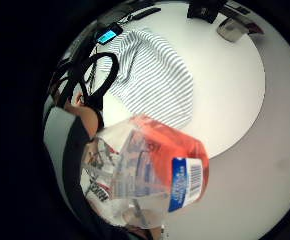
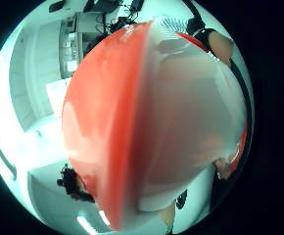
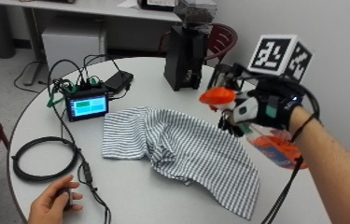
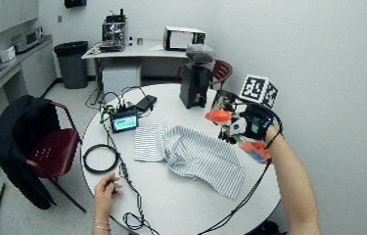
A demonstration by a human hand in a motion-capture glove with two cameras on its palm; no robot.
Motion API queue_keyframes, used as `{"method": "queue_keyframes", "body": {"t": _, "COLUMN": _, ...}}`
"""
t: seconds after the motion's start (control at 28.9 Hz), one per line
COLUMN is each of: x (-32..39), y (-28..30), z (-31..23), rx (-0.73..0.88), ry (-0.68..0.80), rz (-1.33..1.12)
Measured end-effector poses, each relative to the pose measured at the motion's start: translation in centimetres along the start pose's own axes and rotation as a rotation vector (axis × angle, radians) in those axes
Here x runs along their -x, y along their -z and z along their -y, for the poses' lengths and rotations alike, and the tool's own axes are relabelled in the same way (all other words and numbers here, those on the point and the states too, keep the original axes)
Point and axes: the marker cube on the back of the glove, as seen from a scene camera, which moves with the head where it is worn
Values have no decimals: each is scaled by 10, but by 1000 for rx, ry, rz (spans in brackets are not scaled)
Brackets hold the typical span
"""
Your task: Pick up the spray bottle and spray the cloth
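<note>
So the round white table (image 3: 162, 196) takes up most of the scene, and lying across the middle of it is the striped cloth (image 3: 180, 149), rumpled and folded over itself. It looks soft and floppy; I'd guess spray soaks straight in and it won't shift when it's hit.

The spray bottle (image 3: 274, 144) is already off the table, held up in the air over the cloth's edge on the person's right side. Orange trigger head up top, clear body with orange liquid low down and a label on it. It's smooth plastic, so probably a bit slippery, light enough for one hand, with the weight sitting down in the liquid. The neck under the head seems the sensible place to grab, with a finger free for the trigger, and that's roughly where it's being held.

The gloved right hand (image 3: 268, 109) is wrapped around the bottle's upper part, fingers curled on it, with the nozzle aimed towards the cloth.

The bare left hand (image 3: 53, 203) just rests at the table's edge by a black cable (image 3: 41, 158).
</note>
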Motion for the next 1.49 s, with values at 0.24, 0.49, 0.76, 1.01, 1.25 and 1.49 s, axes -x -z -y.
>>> {"method": "queue_keyframes", "body": {"t": 0.24, "x": -71, "y": -92, "z": 30, "rx": 160, "ry": -70, "rz": 94}}
{"method": "queue_keyframes", "body": {"t": 0.49, "x": -56, "y": -43, "z": 1, "rx": 54, "ry": -68, "rz": 79}}
{"method": "queue_keyframes", "body": {"t": 0.76, "x": -38, "y": 3, "z": -20, "rx": -81, "ry": 12, "rz": 119}}
{"method": "queue_keyframes", "body": {"t": 1.01, "x": -12, "y": -7, "z": -12, "rx": -113, "ry": 118, "rz": 184}}
{"method": "queue_keyframes", "body": {"t": 1.25, "x": 43, "y": -21, "z": 9, "rx": -191, "ry": 307, "rz": 340}}
{"method": "queue_keyframes", "body": {"t": 1.49, "x": 91, "y": -46, "z": 47, "rx": -287, "ry": 420, "rz": 472}}
